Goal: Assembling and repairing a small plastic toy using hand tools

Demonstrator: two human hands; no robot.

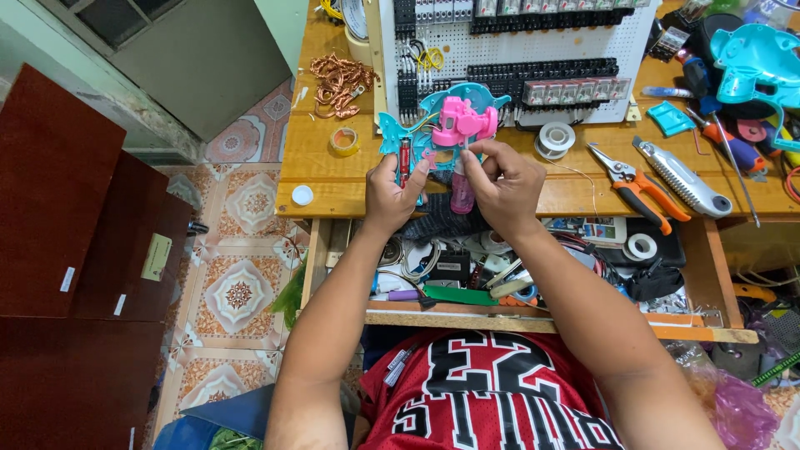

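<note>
**A crowded bench over patterned tile**

I look down on a wooden workbench (333, 179) with an open drawer (533, 312) slid out beneath its front edge. To the left I see a floor of patterned tiles (237, 292) in cream, red and grey. A dark reddish-brown cabinet (75, 242) fills the left edge, small pale labels on its faces. Beyond it a pale green wall (287, 29) meets a grey panel (200, 62). The light is even and bright, with soft shadows.
</note>
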